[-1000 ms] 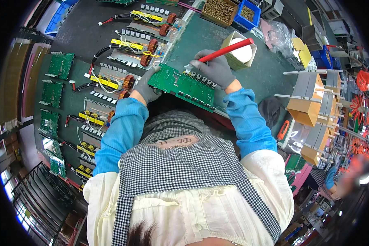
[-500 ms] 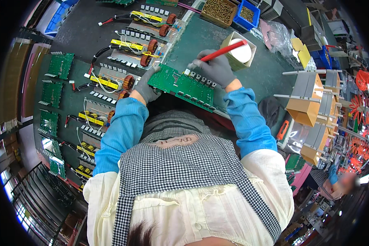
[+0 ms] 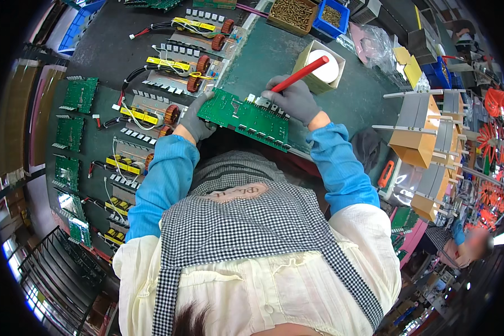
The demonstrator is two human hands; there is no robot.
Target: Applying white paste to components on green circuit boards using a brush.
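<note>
A green circuit board (image 3: pixel 246 117) lies tilted in front of me over the green mat. My left hand (image 3: pixel 196 119), in a grey glove, grips the board's left edge. My right hand (image 3: pixel 293 99), also gloved, holds a red stick-like tool (image 3: pixel 300 74) whose lower tip touches the board's upper edge near a row of components. The tool's upper end points toward a small cardboard box (image 3: pixel 319 70) with a white round thing inside.
Several assembled boards with yellow parts and copper coils (image 3: pixel 173 67) lie to the left, green boards (image 3: pixel 79 94) further left. Bins of small brass parts (image 3: pixel 290 12) stand at the back. Racks of grey pieces (image 3: pixel 431 140) are on the right. Another person (image 3: pixel 465 246) is at lower right.
The red tool has tilted slightly and my right hand shifted a little along the board's upper edge. My left hand keeps its grip on the board.
</note>
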